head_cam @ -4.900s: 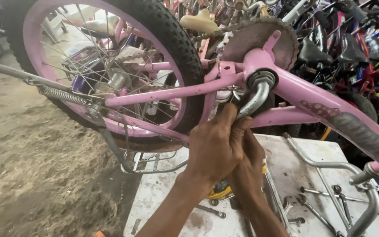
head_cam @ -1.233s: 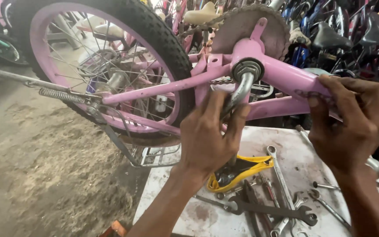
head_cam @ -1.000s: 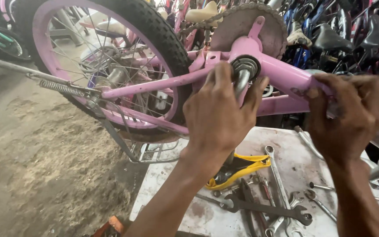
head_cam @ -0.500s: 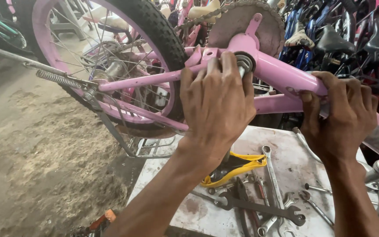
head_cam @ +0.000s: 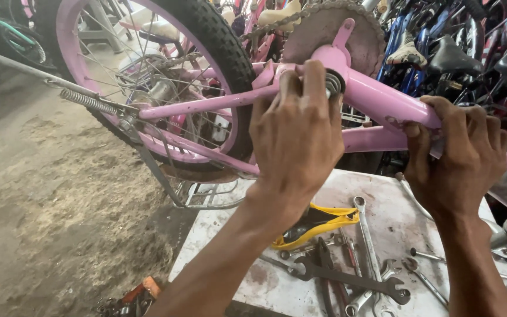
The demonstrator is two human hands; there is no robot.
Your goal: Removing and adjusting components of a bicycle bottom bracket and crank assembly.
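Observation:
A small pink bicycle frame [head_cam: 377,97] lies upside down over a white bench. My left hand [head_cam: 297,138] is closed over the crank arm and bottom bracket [head_cam: 334,84], hiding most of the metal part. My right hand [head_cam: 462,158] grips the pink down tube to the right. Behind the bracket sits the rusty chainring [head_cam: 330,29] with its chain. The rear wheel [head_cam: 165,76], with a pink rim and black tyre, rises at the left.
The white bench [head_cam: 382,205] carries several wrenches [head_cam: 347,279] and a yellow-handled tool [head_cam: 318,223]. A kickstand spring [head_cam: 86,101] juts out left. Dirt floor [head_cam: 48,223] lies to the left. Many parked bicycles [head_cam: 459,47] crowd the back.
My right hand left the crank area and took hold of the down tube. My left hand slid up the crank arm and closed over the bottom bracket. The view shifted left.

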